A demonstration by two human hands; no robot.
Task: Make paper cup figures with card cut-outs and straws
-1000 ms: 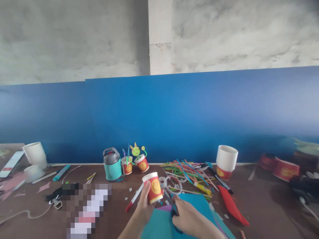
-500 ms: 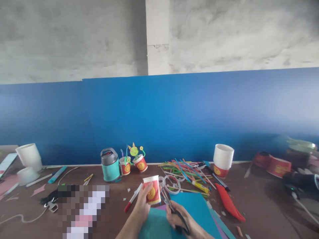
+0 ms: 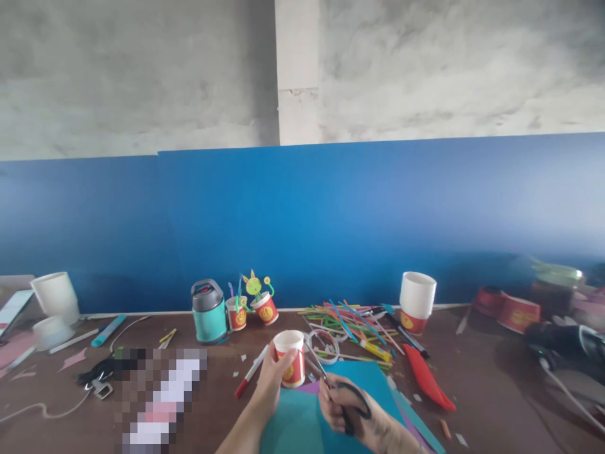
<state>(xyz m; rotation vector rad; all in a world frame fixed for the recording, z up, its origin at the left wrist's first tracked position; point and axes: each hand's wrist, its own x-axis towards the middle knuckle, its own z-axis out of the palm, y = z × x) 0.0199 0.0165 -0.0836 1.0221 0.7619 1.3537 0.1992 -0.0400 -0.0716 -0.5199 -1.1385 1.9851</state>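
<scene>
A red and white paper cup (image 3: pixel 292 360), its mouth facing up and a little toward me, is gripped around its left side by my left hand (image 3: pixel 270 381). My right hand (image 3: pixel 341 407) is closed around the black handles of a pair of scissors (image 3: pixel 322 371). The blades are parted and point up-left at the cup's right side; whether they touch it I cannot tell. Beneath both hands lie sheets of teal and blue paper (image 3: pixel 295 424), with a purple sheet partly showing.
Behind my hands are a pile of coloured sticks (image 3: pixel 347 321) and a tape roll (image 3: pixel 326 347). A teal flask (image 3: pixel 210 320) and decorated cups (image 3: pixel 265 309) stand back left. Stacked white cups (image 3: pixel 418 296), a red pouch (image 3: pixel 425 381) and a red-capped marker (image 3: pixel 250 373) lie around.
The cup has tilted so more of its open mouth shows. My right hand has turned, bringing the scissors from pointing steeply up to leaning left toward the cup's rim.
</scene>
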